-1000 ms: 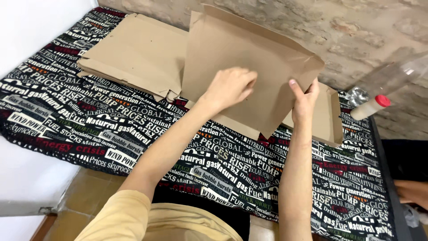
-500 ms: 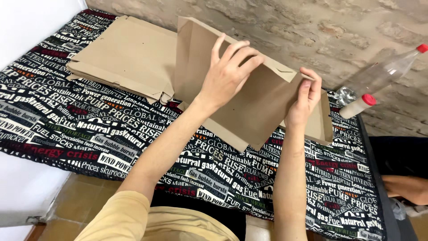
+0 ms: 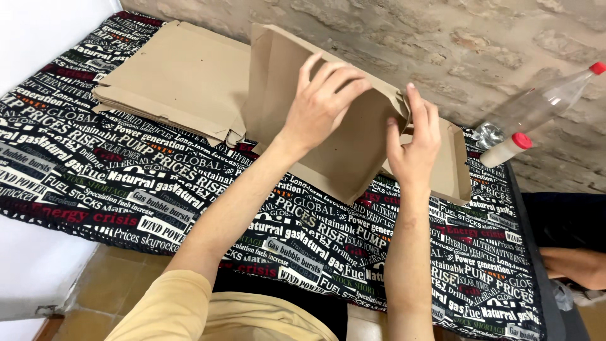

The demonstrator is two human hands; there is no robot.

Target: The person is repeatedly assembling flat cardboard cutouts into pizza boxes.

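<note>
I hold a flat brown cardboard box blank (image 3: 344, 148) tilted up above the table. My left hand (image 3: 325, 101) presses on its upper face with the fingers spread over the top fold. My right hand (image 3: 413, 142) grips its right edge, where a flap bends. Under it lies a folded shallow cardboard box (image 3: 451, 167). A stack of flat cardboard blanks (image 3: 180, 82) lies to the left of my hands.
The table wears a black cloth (image 3: 126, 170) printed with white, red and green lettering. Two clear plastic bottles with red caps (image 3: 536, 107) lean against the brick wall (image 3: 442, 38) at the right. Another person's arm (image 3: 577, 265) shows at the right edge.
The cardboard blank has been raised and folded more. My left hand slid up to its top fold. My right hand moved inward along the right edge.
</note>
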